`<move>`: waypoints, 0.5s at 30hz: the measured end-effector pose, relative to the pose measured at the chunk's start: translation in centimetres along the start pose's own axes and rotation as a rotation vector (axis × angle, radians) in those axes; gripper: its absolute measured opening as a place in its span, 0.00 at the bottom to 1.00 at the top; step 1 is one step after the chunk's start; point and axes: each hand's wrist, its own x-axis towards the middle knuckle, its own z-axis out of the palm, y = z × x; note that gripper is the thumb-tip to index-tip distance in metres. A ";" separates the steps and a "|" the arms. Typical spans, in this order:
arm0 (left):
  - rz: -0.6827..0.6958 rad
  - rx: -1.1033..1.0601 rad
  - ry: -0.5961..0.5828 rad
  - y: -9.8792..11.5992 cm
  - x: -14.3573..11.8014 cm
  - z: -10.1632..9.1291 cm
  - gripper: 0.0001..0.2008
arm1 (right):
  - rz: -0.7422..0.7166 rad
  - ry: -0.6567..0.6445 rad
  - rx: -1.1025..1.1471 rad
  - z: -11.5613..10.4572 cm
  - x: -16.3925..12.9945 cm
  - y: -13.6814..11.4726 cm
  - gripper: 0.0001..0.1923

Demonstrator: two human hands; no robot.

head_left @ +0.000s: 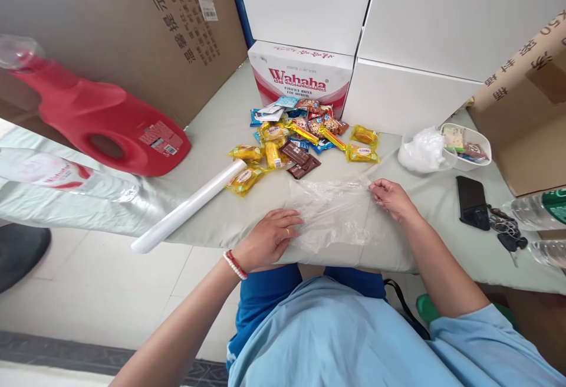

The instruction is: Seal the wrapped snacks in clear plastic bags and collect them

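A clear plastic bag (332, 213) lies flat on the near edge of the table (212, 139), which is covered with a grey-green cloth. The left hand (269, 238) rests on the left side of the bag, palm down, with the fingers stretched out and only a little bent; they press on the film but do not close around it. The right hand (391, 197) is at the far right corner of the bag. Its fingers are curled together and the tips seem to pinch the edge of the film, but the plastic is so transparent that I cannot tell this for sure.

Just behind the bag, farther on the table, there is a pile of wrapped snacks (300, 139), yellow, brown, blue and red packets. A white roll (188, 207) lies to the left of the bag, and its near end goes over the table edge. Far left is a red detergent bottle (97, 124) on its side, with a clear water bottle (62, 174) in front of it. Behind the snacks stands a Wahaha carton (300, 74). At the right are a white bowl (469, 148) with a crumpled white bag (423, 151) beside it, and nearer, a black phone (472, 201) and some keys (506, 230).
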 end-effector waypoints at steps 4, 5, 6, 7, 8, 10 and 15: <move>-0.103 -0.065 0.031 0.7 -0.5 -0.5 0.23 | -0.342 0.286 -0.440 -0.1 -1.3 -0.4 0.14; -0.149 -0.072 0.061 0.9 -0.2 -0.4 0.21 | -0.466 0.361 -0.515 0.1 -2.3 -0.6 0.15; -0.207 -0.056 0.089 1.2 0.3 -0.2 0.19 | -0.589 0.393 -0.569 0.5 -3.5 -0.8 0.16; -0.276 -0.014 0.107 1.5 1.1 0.0 0.19 | -0.703 0.367 -0.611 1.1 -4.9 -0.9 0.16; -0.345 0.053 0.111 1.8 1.9 0.4 0.21 | -0.801 0.287 -0.653 1.8 -6.3 -0.9 0.17; -0.458 0.225 0.095 2.5 3.7 1.4 0.22 | -0.926 0.052 -0.750 3.4 -8.9 0.1 0.20; -0.394 0.428 0.100 3.4 4.2 4.3 0.18 | -0.846 -0.221 -0.927 3.7 -14.2 6.0 0.33</move>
